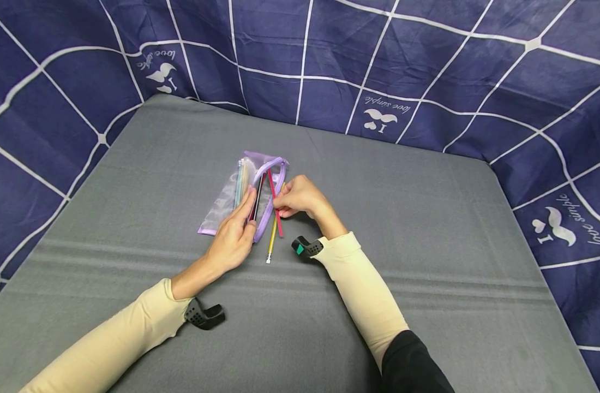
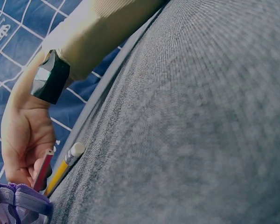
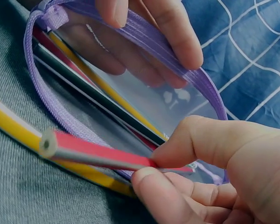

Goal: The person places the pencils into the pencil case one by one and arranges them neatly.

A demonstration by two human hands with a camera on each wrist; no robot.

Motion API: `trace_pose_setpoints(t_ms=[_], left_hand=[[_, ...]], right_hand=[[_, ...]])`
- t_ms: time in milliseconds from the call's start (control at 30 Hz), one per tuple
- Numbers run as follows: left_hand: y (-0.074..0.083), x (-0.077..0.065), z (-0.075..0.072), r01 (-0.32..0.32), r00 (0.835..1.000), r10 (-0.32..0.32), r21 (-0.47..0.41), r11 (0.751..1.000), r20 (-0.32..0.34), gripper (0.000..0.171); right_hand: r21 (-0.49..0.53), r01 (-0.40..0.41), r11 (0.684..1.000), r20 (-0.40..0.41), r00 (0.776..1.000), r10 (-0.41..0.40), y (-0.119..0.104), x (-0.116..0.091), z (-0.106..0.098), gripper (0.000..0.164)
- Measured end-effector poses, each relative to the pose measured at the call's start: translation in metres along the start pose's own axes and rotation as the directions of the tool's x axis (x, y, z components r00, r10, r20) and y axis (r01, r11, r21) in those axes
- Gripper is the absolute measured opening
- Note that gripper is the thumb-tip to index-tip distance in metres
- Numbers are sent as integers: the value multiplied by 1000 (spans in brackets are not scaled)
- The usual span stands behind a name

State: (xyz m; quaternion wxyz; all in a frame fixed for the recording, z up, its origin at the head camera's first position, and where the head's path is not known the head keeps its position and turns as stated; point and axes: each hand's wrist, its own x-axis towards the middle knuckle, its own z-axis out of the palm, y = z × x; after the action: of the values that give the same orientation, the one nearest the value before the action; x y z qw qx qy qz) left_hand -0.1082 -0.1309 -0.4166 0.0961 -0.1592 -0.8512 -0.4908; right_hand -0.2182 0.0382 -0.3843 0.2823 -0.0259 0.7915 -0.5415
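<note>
A see-through pencil case [image 1: 221,212] with purple zipper edging lies on the table, its mouth spread apart. My left hand [image 1: 231,240] holds one edge of that mouth; in the right wrist view some of its fingers show through the clear film. Between thumb and fingertips, my right hand [image 1: 302,196] pinches a red pencil [image 3: 93,151], one end of which reaches into the opening. Inside the case are a black pencil [image 3: 98,99], a yellow one and a red one. Beside the case lies a yellow pencil [image 1: 272,243] with a white eraser [image 2: 77,149], partly hidden by my right hand.
Grey cloth covers the table [image 1: 427,245]. Blue curtains [image 1: 349,54] with white lines hang along its back and sides. Each wrist carries a black device, one on the left wrist [image 1: 204,315] and one on the right wrist [image 1: 306,247].
</note>
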Motion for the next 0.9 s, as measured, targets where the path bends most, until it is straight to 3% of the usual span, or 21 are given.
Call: trace_pose_setpoints(t_ms=[267,567,900], left_hand=[[0,1,0,-2,1000,2,-6,1000,0,66],[1,1,-1,-5,1000,5,-11,1000,10,67],[1,0,-2,-10,1000,10,-8,1000,16,66]], right_hand=[[109,-23,994,-11,1000,24,-1,4,8,7],[193,4,981,-41,999,4,-5,8,19,4],[205,13,979,10,1000,-15,-6,9,27,10]])
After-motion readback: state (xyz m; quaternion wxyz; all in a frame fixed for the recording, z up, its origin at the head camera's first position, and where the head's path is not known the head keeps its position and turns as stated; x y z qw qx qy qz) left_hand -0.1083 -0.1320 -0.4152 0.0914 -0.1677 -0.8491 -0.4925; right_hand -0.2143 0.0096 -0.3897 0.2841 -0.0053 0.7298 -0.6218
